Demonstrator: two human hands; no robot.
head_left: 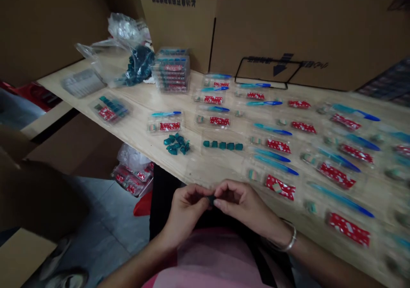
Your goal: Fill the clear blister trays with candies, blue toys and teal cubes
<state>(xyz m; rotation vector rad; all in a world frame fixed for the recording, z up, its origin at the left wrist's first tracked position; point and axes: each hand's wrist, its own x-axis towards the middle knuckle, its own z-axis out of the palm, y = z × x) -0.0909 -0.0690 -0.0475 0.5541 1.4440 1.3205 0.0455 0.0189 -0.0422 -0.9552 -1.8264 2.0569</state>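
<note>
At the table's near edge, my left hand (187, 207) and my right hand (241, 200) meet fingertip to fingertip. Both pinch one small dark teal piece (210, 199), mostly covered by the fingers. Just beyond lies a loose pile of teal gem-shaped pieces (176, 144). To its right, several like pieces sit in a row (223, 145) in a clear plastic tray. Many clear trays spread to the right, with blue pens (272, 128), red dotted packets (280, 186) and small striped pieces (253, 175).
A stack of filled clear cases (171, 72) stands at the back, beside a plastic bag of teal pieces (139, 63). Empty-looking trays (83, 83) lie at left, near a filled case (109, 108). Large cardboard boxes (272, 27) wall the back. Below are filled packs (133, 179).
</note>
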